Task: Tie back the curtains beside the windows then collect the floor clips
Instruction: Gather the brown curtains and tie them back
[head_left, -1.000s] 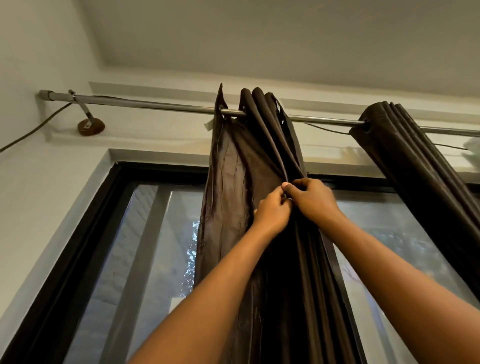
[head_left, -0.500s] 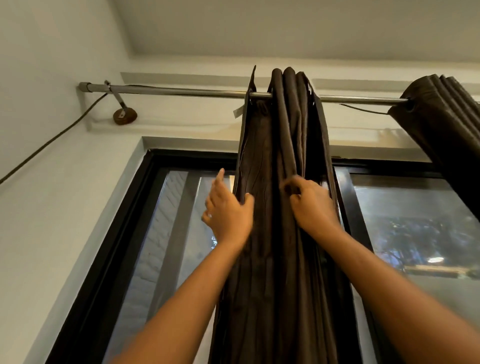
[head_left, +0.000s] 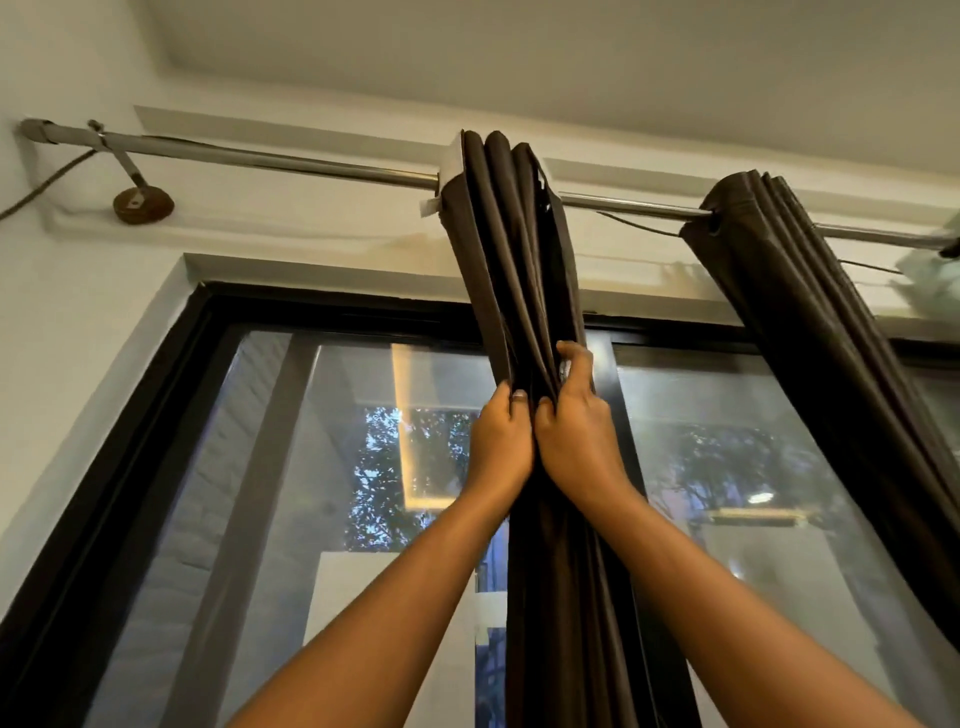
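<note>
A dark brown curtain (head_left: 514, 249) hangs gathered in tight folds from a metal rod (head_left: 291, 161) above a black-framed window (head_left: 171, 395). Both my arms reach up to it. My left hand (head_left: 501, 441) grips the left side of the bunched folds, fingers curled around the fabric. My right hand (head_left: 576, 421) grips the right side, touching the left hand, fingers wrapped into the pleats. A second dark curtain (head_left: 810, 322) hangs bunched on the same rod to the right. No clips or tie-backs are visible.
The rod's bracket (head_left: 143, 205) is fixed to the wall at upper left, with a cable (head_left: 41, 187) running off to the left. A pale object (head_left: 935, 270) sits at the rod's far right end. The glass reflects room lights and shows trees outside.
My left hand, open beside the curtain half a second ago, has closed on the folds next to my right hand. The curtain is bunched narrower, and the view has shifted.
</note>
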